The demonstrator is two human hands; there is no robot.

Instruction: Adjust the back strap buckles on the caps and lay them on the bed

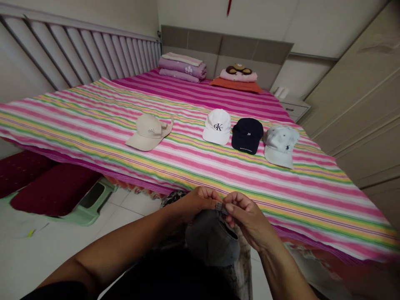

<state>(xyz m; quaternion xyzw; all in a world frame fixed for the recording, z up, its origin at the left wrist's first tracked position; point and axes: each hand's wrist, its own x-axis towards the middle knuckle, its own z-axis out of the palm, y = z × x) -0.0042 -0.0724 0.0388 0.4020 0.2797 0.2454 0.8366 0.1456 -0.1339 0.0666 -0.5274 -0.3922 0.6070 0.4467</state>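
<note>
A dark grey baseball cap (210, 239) hangs in front of my body, just short of the bed's near edge. My left hand (200, 204) pinches one side of its back strap, near a small buckle. From the other side my right hand (245, 212) grips the strap's end between thumb and fingers. On the bed lie a beige cap (148, 131) to the left, then a white cap (217, 127), a navy cap (248, 135) and a pale grey-blue cap (281, 146) in a row to the right.
The bed has a striped sheet (187, 166). At its head are folded purple bedding (181, 68) and a pink pillow (239, 76) with a bear face. Left on the floor stand stools with dark red covers (59, 187). A wooden wardrobe (359, 112) rises at right.
</note>
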